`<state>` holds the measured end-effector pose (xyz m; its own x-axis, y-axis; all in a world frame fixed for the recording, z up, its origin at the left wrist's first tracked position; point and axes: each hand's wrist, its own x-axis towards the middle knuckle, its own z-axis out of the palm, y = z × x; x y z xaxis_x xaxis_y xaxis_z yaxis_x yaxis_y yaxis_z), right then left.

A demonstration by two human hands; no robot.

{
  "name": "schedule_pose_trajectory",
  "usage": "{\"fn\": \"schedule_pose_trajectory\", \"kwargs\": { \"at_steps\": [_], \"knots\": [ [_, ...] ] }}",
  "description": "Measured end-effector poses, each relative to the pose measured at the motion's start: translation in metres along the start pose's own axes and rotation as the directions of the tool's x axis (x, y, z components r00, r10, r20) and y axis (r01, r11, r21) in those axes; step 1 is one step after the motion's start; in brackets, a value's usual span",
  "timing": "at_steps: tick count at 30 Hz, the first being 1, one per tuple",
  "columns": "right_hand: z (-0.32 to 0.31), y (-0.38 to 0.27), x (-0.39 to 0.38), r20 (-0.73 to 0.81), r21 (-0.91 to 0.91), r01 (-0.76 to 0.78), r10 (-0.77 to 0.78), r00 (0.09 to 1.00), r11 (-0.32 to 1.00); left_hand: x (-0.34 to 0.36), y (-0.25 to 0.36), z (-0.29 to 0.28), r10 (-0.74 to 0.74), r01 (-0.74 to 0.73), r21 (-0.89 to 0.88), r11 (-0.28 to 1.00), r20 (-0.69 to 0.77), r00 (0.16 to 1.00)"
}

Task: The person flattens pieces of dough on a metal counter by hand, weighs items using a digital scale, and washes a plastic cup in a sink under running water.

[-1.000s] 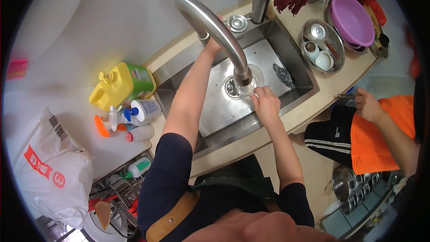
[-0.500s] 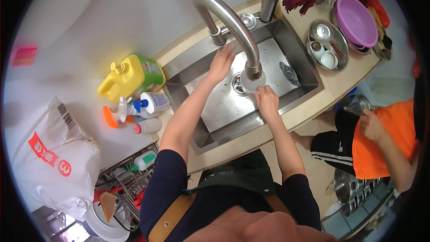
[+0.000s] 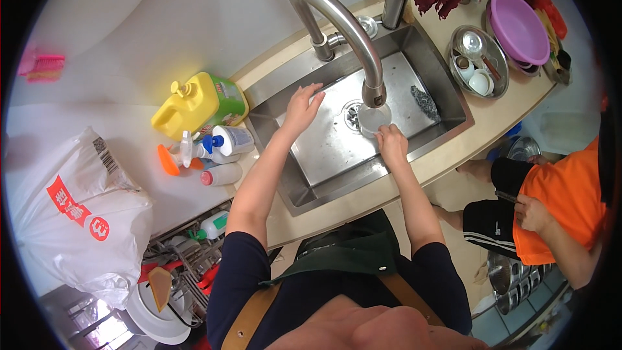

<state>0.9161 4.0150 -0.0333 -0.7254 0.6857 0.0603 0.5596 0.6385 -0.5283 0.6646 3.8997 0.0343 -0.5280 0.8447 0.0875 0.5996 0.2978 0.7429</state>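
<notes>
A stainless steel sink [image 3: 322,162] lies in front of me, with a curved metal faucet [image 3: 353,29] arching over it. Under the spout is a small, round, translucent bowl-like piece [image 3: 374,120]; my right hand [image 3: 392,145] pinches its near rim. Just left of this piece, the drain [image 3: 352,116] has dark bits in it. My left hand [image 3: 302,111] hovers over the sink's left part, fingers stretched out and holding nothing. A dark, mesh-like scouring pad [image 3: 425,104] rests on the right of the basin. I cannot make out whether water is running.
Left of the sink stand a yellow-green jug [image 3: 204,107], a white pump bottle [image 3: 233,140] and a spray bottle [image 3: 173,159]. A white bag [image 3: 84,220] lies farther left. At right are a metal bowl of dishes [image 3: 456,87], a purple basin [image 3: 518,29] and a person in orange [image 3: 564,201].
My left hand has drawn back from the faucet base, leftward and nearer to me. My right hand still grips the translucent piece, and more of the drain shows. The other person's hand has lowered.
</notes>
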Motion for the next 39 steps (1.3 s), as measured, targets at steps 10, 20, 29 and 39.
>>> {"fn": "schedule_pose_trajectory", "kwargs": {
  "at_steps": [10, 20, 29, 39],
  "knots": [
    [0.002, 0.002, -0.002, -0.018, -0.015, 0.002, -0.002, 1.0, 1.0, -0.011, 0.01, 0.001, -0.053, 0.052, -0.046, 0.998, -0.017, 0.998],
    [0.004, 0.003, -0.001, 0.004, -0.011, -0.007, 0.007, 1.0, 1.0, -0.019, 0.016, -0.001, -0.068, 0.067, -0.046, 0.997, -0.016, 0.998],
    [0.005, -0.001, 0.0, 0.007, 0.005, -0.004, 0.004, 1.0, 1.0, -0.018, 0.014, -0.001, -0.055, 0.054, -0.043, 0.998, -0.024, 0.998],
    [-0.002, -0.005, 0.005, -0.006, 0.028, -0.004, 0.005, 1.0, 1.0, 0.056, 0.026, 0.008, 0.272, -0.237, 0.269, 0.933, -0.102, 0.957]
  ]
}}
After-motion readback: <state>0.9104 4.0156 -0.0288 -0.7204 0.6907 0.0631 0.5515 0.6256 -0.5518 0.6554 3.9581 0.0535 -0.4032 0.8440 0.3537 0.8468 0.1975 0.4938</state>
